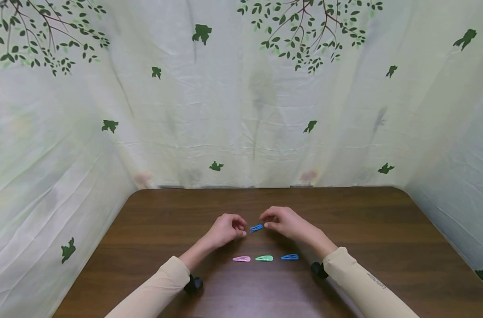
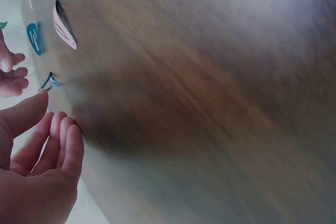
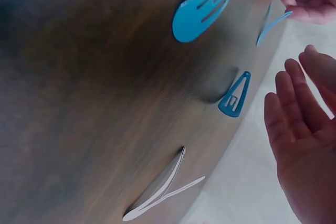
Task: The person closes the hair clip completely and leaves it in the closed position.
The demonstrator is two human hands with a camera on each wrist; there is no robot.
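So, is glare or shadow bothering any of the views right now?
Head: pale sheen on the table at bottom centre, soft shadows below the left hand and right hand; left wrist: whitish glare at top right, a dark shadow beside the left hand; right wrist: murky, dark upper left, no strong glare.

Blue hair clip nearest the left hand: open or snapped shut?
Open: in the right wrist view, the blue hair clip shows its two parts spread apart in a V.
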